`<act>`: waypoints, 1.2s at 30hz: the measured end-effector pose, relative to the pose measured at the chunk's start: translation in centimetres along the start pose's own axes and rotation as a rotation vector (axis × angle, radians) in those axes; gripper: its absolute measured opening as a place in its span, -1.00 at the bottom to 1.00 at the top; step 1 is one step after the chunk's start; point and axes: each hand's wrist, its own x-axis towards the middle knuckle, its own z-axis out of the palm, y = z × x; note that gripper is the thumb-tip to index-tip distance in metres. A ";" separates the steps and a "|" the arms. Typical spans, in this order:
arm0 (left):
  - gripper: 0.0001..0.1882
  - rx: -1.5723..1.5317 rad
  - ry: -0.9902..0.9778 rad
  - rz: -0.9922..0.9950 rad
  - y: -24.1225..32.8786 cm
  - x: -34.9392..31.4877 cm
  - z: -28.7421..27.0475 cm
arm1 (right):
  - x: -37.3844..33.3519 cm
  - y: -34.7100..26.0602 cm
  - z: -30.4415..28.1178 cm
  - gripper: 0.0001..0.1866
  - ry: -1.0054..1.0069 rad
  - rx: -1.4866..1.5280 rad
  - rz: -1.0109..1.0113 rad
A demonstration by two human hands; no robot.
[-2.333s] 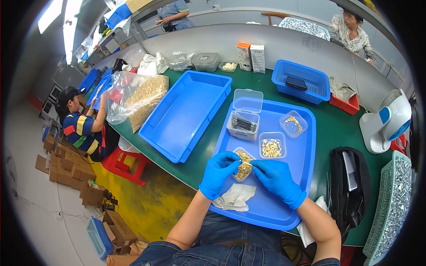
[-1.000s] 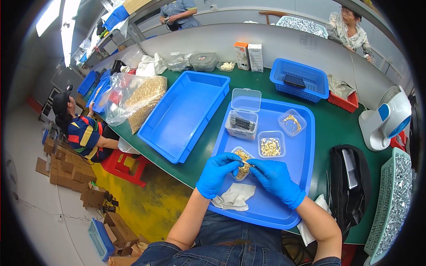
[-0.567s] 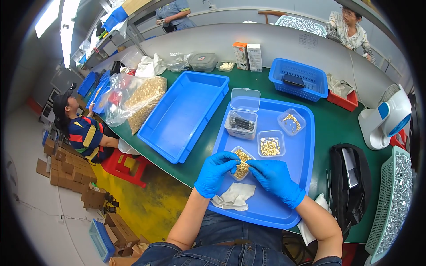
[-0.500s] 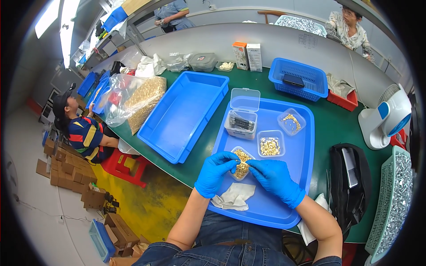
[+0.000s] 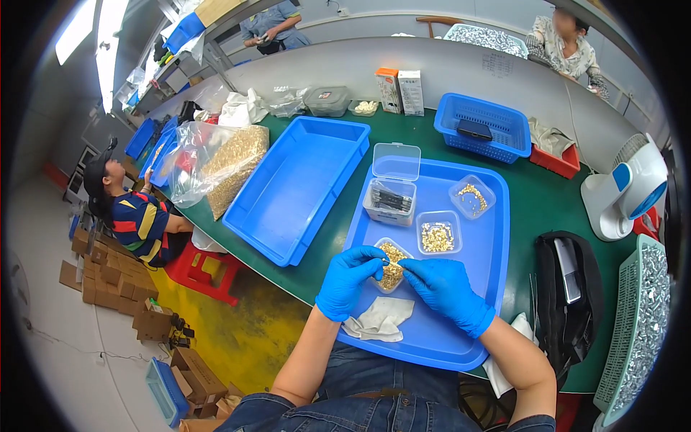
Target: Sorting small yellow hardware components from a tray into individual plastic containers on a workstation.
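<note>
Both of my hands wear blue gloves and meet over a small clear tub of gold-coloured parts (image 5: 392, 252). My left hand (image 5: 348, 282) pinches at the tub's left side, and my right hand (image 5: 448, 290) pinches at its right. Something tiny and pale shows between the fingertips, too small to name. A second tub of gold parts (image 5: 438, 235) and a third with fewer parts (image 5: 473, 199) sit behind, in the same blue tray (image 5: 481, 353). Near them stands an open-lidded clear box (image 5: 391, 201) with dark slim items. A white cloth (image 5: 380, 320) lies below my left hand.
An unfilled blue bin (image 5: 288, 194) stands left, beside a plastic bag of gold parts (image 5: 234, 165). A blue basket (image 5: 482, 129), a white fan (image 5: 622, 191), a black bag (image 5: 568, 295) and a green basket of metal parts (image 5: 637, 331) stand right. A co-worker (image 5: 129, 209) sits left.
My hands stay nearly in place, fingertips still together above the tub. The view shifts very slightly. The co-worker on the left moves a little.
</note>
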 end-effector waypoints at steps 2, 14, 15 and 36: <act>-0.85 -0.006 -0.002 0.006 0.0 0.0 0.0 | 0.0 0.0 0.0 -0.77 0.000 0.000 0.001; -0.83 0.072 -0.026 0.021 -0.2 0.0 -0.1 | 0.1 -0.2 -0.2 -0.78 -0.085 0.061 0.066; -0.83 0.072 -0.025 0.021 -0.2 -0.1 -0.3 | 0.1 -0.2 -0.2 -0.78 -0.094 0.061 0.057; -0.70 0.043 0.020 -0.006 0.7 -0.2 0.4 | 0.2 -0.6 -0.4 -0.77 -0.106 0.019 0.051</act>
